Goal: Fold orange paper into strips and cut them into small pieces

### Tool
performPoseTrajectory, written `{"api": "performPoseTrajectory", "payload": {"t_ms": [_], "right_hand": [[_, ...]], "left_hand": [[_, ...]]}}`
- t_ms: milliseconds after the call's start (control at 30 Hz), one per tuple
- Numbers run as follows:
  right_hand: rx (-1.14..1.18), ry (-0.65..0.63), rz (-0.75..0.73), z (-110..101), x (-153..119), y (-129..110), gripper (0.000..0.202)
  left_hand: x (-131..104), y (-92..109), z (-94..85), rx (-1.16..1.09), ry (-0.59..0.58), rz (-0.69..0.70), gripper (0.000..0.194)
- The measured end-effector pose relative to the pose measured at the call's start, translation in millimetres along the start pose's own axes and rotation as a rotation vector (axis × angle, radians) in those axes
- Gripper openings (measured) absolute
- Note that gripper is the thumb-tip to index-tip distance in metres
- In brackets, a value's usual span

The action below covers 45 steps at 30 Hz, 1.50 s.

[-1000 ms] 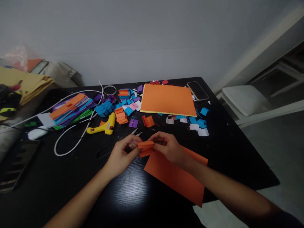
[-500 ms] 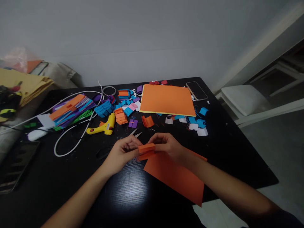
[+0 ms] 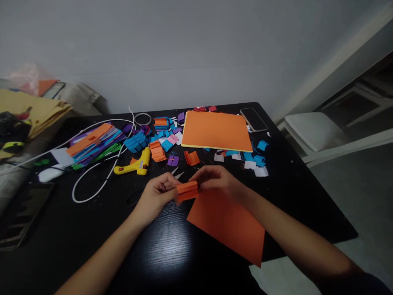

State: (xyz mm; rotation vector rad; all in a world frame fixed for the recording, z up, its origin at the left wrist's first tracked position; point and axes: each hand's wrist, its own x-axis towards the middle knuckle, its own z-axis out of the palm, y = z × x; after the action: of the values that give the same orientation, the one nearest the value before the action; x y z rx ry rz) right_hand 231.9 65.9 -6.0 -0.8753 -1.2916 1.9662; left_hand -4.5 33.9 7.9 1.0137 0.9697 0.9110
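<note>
Between my two hands is a small folded piece of orange paper [image 3: 187, 191], its creases running sideways. My left hand [image 3: 158, 194] pinches its left end between thumb and fingers. My right hand [image 3: 219, 182] has its fingers closed at the right end of the same piece. Under my right hand and forearm lies a larger orange paper sheet [image 3: 227, 227] on the black table. Just beyond my hands the blades of a pair of scissors [image 3: 177, 174] show; their handles are partly hidden by my left hand.
A yellow glue gun [image 3: 135, 164] with a white cable [image 3: 80, 200] lies left, beside stacks of coloured paper strips [image 3: 95, 143]. Further back are an orange sheet stack [image 3: 216, 130], a phone [image 3: 254, 119], and several blue and white paper scraps [image 3: 260, 170]. A white mouse [image 3: 50, 174] sits far left.
The folded orange paper has shifted slightly left and up and lies more level. My right hand has moved up a little, its fingers nearer the paper's right edge.
</note>
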Motion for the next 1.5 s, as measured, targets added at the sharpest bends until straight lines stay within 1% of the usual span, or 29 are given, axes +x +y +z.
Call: {"api": "performPoseTrajectory", "payload": {"t_ms": [33,100,133,167,200,233,267,333,400,467,500,533,633,667,700,767,867,1000,1133,1233,1300,1400,1500], "right_hand": [[-0.140,0.074,-0.089,-4,4,-4,0.022],[-0.540,0.280,-0.283,-12,15,-12,0.021],[-0.613,0.325,-0.313,-16,23,-16,0.026],[-0.656,0.334,-0.331,-20,32,-20,0.034],[-0.724,0.320,-0.353,-23,42,-24,0.045],[-0.902,0.270,-0.393,-27,52,-27,0.056],[-1.054,0.178,-0.405,-30,62,-30,0.063],[-1.240,0.005,-0.372,-34,80,-36,0.060],[-1.270,-0.025,-0.361,-37,90,-38,0.042],[-1.267,-0.038,-0.372,-38,93,-39,0.027],[-1.261,-0.047,-0.379,-38,92,-38,0.026],[-1.255,-0.060,-0.386,-39,89,-38,0.030],[-1.224,-0.134,-0.395,-38,82,-36,0.057],[-1.212,-0.164,-0.387,-38,82,-36,0.064],[-1.202,-0.192,-0.374,-38,82,-35,0.066],[-1.188,-0.228,-0.347,-36,84,-35,0.062],[-1.169,-0.231,-0.332,-33,88,-36,0.046],[-1.091,-0.181,-0.321,-30,85,-35,0.020],[-0.924,-0.083,-0.272,-32,74,-28,0.015],[-0.750,0.009,-0.231,-31,64,-20,0.006],[-0.647,0.070,-0.215,-26,57,-16,0.007],[-0.531,0.146,-0.210,-14,44,-13,0.012],[-0.453,0.148,-0.197,-1,32,-13,0.015]], "left_hand": [[1,0,-0.4,0.001,0.032,0.013,0.024],[3,-2,-1.5,-0.005,0.064,0.024,0.024],[3,-3,-1.9,-0.008,0.069,0.026,0.024],[4,-4,-2.3,-0.010,0.073,0.026,0.024],[5,-4,-2.4,-0.011,0.076,0.026,0.024],[5,-5,-2.5,-0.012,0.079,0.026,0.023],[5,-5,-2.5,-0.012,0.083,0.026,0.022],[6,-5,-2.4,-0.012,0.088,0.026,0.021],[7,-6,-2.7,-0.014,0.092,0.027,0.020],[7,-6,-3.2,-0.016,0.097,0.027,0.021],[8,-7,-3.5,-0.017,0.100,0.027,0.021],[8,-7,-3.6,-0.018,0.103,0.027,0.021],[9,-8,-3.6,-0.020,0.109,0.026,0.022],[9,-8,-3.4,-0.020,0.110,0.026,0.022],[9,-8,-3.3,-0.019,0.110,0.026,0.022],[8,-7,-3.1,-0.016,0.110,0.030,0.023],[8,-6,-3.4,-0.010,0.113,0.038,0.024],[8,-6,-3.7,0.000,0.121,0.046,0.025],[7,-3,-4.5,0.016,0.124,0.059,0.025],[8,0,-7.6,0.029,0.141,0.077,0.026],[8,1,-10.5,0.035,0.158,0.085,0.027],[9,1,-14.1,0.037,0.164,0.081,0.028],[10,0,-16.4,0.031,0.150,0.063,0.030]]}}
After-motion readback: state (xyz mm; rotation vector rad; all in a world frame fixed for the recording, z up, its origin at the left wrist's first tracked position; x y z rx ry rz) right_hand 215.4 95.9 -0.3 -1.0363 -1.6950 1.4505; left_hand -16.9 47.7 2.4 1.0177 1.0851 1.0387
